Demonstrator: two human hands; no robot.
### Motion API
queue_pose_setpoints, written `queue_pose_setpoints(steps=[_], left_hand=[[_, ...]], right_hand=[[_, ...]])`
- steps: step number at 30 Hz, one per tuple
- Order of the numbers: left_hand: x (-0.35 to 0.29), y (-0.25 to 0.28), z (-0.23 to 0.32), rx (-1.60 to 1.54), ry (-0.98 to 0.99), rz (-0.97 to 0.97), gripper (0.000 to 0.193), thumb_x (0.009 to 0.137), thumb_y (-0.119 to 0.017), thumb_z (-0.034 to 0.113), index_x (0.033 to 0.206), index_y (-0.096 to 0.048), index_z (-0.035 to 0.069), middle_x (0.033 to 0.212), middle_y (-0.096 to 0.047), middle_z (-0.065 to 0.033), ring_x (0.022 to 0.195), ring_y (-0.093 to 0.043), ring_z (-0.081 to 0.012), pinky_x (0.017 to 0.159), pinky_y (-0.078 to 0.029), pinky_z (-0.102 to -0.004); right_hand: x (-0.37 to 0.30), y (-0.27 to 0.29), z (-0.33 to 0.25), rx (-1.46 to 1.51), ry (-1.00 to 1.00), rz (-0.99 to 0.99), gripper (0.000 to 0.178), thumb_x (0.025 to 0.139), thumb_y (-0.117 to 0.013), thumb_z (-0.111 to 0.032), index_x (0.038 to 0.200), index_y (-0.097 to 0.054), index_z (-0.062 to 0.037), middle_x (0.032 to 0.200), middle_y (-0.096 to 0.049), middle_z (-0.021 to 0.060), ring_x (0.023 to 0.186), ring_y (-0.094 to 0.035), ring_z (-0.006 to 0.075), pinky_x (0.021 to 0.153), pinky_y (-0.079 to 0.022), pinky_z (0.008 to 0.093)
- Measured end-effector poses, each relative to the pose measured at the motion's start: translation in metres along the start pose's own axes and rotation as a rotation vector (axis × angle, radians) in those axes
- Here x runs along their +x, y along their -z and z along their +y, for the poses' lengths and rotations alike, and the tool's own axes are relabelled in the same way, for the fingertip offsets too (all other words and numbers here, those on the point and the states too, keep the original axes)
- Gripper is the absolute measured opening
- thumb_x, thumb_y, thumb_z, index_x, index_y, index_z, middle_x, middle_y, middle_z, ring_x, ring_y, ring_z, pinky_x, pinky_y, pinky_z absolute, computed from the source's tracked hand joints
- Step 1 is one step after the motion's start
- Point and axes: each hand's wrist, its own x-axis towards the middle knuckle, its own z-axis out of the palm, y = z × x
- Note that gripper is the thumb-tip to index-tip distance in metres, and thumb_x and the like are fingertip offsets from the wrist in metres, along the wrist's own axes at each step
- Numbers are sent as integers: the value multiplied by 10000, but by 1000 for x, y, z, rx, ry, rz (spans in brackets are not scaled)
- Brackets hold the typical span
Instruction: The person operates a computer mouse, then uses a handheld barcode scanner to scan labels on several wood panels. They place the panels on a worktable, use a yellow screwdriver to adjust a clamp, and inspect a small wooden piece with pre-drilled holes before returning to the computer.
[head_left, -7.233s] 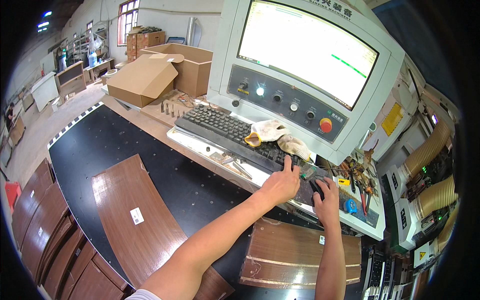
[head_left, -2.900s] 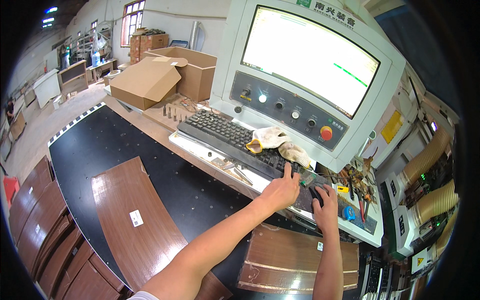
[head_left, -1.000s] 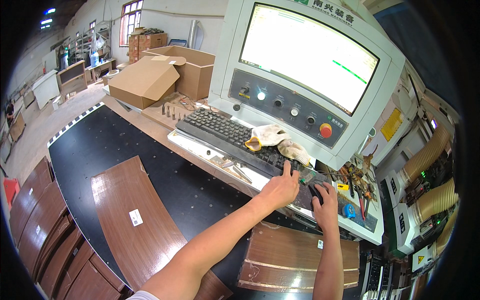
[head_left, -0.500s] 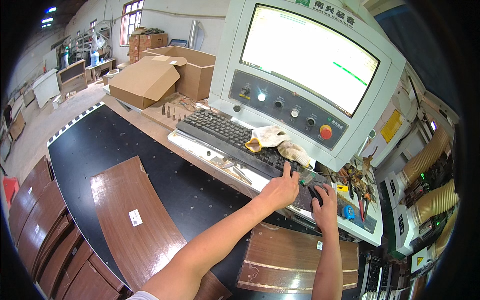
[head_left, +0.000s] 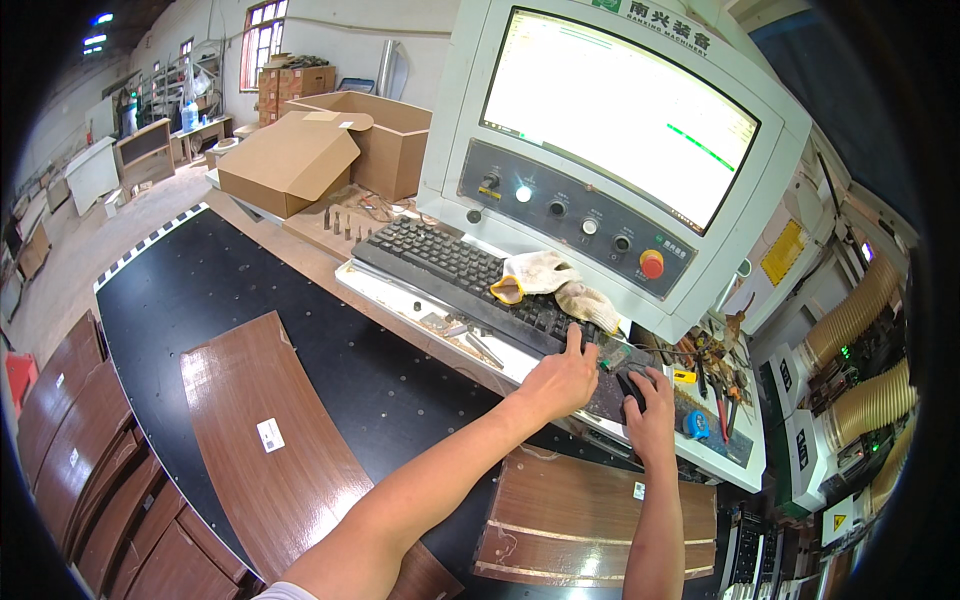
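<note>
A workshop spreads across the upper left of the frame, with shelving, a window and an open cardboard box (head_left: pixel 300 160) of plain brown board standing behind the machine. Below it, in the left and middle of the frame, lies the flat black machine bed (head_left: pixel 230 300), matt and finely dotted, bearing a curved dark-brown wood panel (head_left: pixel 270 430) with a smooth veneer grain and a small white label; more such panels are stacked at the lower left edge. Toward the middle, the counter (head_left: pixel 420 300) carries a black keyboard (head_left: pixel 450 265) with a pair of soiled, limp cloth gloves (head_left: pixel 550 285) thrown over its right end. The left hand (head_left: pixel 562 378) rests at the keyboard's right end, loosely curled with its forefinger stretched out onto a key, gripping nothing. Just to the right, the right hand (head_left: pixel 650 405) is cupped and closed over a dark mouse (head_left: pixel 632 385), most of which it hides. Above both stands the grey control cabinet with its bright screen (head_left: pixel 620 110), round knobs and a red stop button (head_left: pixel 651 264). To do this well, I judge it best to press one key cleanly, keep the mouse steady, and watch the screen rather than the hands. At far right, ribbed tan hoses (head_left: pixel 860 310) curve away.
</note>
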Motion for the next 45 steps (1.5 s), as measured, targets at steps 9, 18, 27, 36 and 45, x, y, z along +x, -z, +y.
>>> queue_pose_setpoints(steps=[9,18,27,36,45], left_hand=[[-1,1,0,-5,-8,18,348,985,-591,227,1172,-513,-56,1400,-369,-498,757,-696,-529,675,-610,-524],[0,-4,-1,13,7,11,355,990,-584,244,1179,-507,-47,1408,-367,-490,771,-694,-532,700,-609,-531],[-1,1,1,-6,-1,13,370,991,-586,241,1198,-511,-56,1410,-355,-508,766,-691,-543,688,-610,-532],[-1,-3,0,5,-11,32,364,993,-581,239,1196,-506,-54,1393,-369,-504,755,-687,-545,678,-609,-537],[-77,16,31,-163,-173,666,217,836,-753,74,1019,-649,21,1136,-668,-168,792,-721,-304,575,-582,-340]], right_hand=[[0,-2,2,-1,15,13,385,866,-657,-50,1250,-681,-33,1399,-561,212,1312,-530,418,1136,-415,454],[-1,0,1,2,4,9,394,863,-655,-51,1256,-679,-32,1404,-556,214,1316,-524,417,1143,-409,453],[-1,2,-3,32,-5,-11,410,870,-673,-71,1278,-677,-37,1420,-539,210,1332,-498,414,1149,-394,467],[-1,2,-2,23,23,-8,396,873,-668,-70,1267,-671,-24,1418,-539,211,1334,-503,414,1149,-395,455],[0,3,-2,22,7,-24,419,858,-683,-76,1275,-680,-35,1425,-536,219,1327,-501,421,1139,-399,477]])
